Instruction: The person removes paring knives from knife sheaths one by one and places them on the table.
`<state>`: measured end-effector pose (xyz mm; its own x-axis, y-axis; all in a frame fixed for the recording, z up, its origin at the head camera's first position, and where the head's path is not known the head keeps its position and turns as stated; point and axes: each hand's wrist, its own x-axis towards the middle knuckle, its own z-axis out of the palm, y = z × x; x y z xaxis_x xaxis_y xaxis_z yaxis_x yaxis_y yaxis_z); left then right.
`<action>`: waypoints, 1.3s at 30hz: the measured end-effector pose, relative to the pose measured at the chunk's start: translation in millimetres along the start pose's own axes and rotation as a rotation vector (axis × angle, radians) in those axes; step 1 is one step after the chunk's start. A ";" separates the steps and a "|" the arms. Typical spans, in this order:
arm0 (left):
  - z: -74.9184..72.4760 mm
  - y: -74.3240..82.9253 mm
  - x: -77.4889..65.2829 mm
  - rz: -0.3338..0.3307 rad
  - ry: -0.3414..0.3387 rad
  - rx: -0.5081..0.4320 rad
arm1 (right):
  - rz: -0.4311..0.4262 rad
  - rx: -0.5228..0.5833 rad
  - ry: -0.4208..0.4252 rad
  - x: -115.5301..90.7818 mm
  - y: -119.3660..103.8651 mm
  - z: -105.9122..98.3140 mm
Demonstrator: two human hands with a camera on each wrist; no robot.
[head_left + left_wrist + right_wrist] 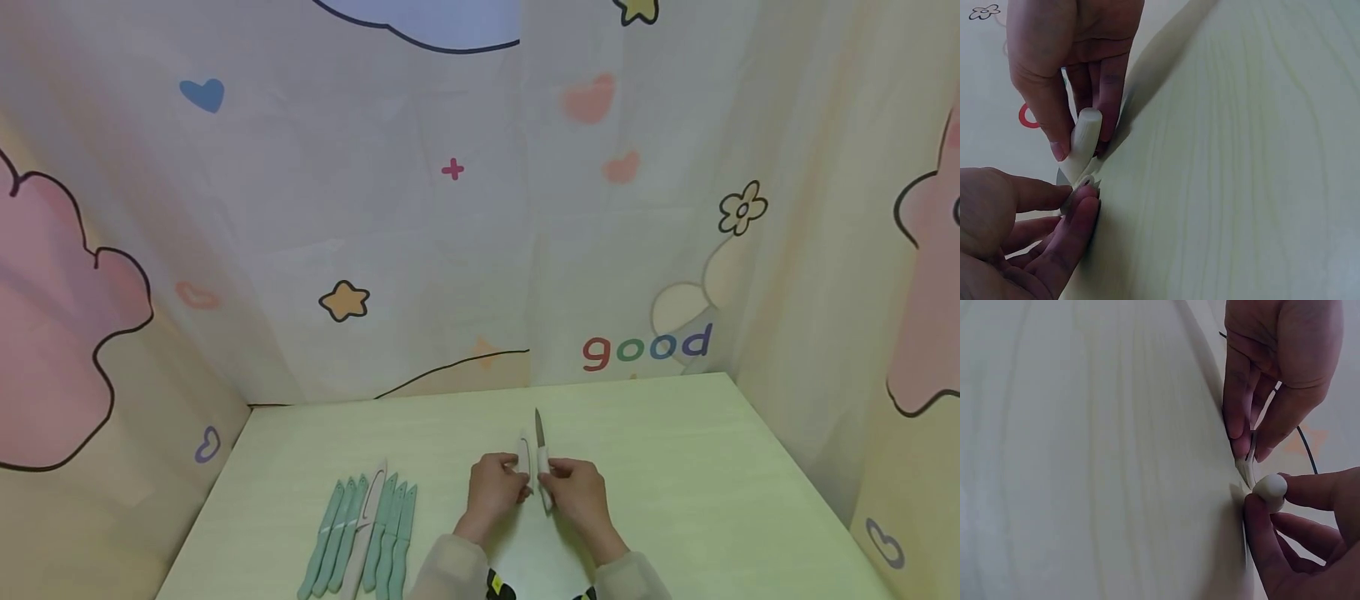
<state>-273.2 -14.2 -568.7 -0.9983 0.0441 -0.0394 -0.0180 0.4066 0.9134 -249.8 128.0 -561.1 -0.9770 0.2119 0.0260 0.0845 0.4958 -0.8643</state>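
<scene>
In the head view, my left hand (495,490) pinches a white knife sheath (523,458) between thumb and fingers. Close on its right, my right hand (581,493) grips the white handle of a knife (543,467), whose bare blade points away from me. Sheath and blade are apart, side by side and nearly parallel. From the left wrist, the rounded end of the knife handle (1088,131) shows just above the sheath (1075,199). The right wrist view shows thumb and fingertips round the handle end (1270,487), with the sheath (1245,469) beside it.
Left of my hands, several green knives in sheaths (322,542) lie in a row, with a longer pale pink sheathed knife (358,554) among them. They rest on a pale wood-grain table (712,500). A printed curtain (420,208) hangs behind and at both sides.
</scene>
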 end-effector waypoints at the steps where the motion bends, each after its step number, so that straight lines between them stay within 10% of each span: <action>1: 0.7 -0.4 0.4 0.007 0.004 0.007 | -0.011 -0.013 0.011 0.9 0.0 0.9; 39: 12.2 -4.8 4.3 0.080 0.087 0.228 | -0.059 -0.156 -0.027 13.9 2.7 11.7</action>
<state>-276.7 -4.8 -578.2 -0.9973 0.0096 0.0734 0.0644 0.6011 0.7966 -265.4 122.4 -568.9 -0.9858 0.1570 0.0593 0.0540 0.6316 -0.7734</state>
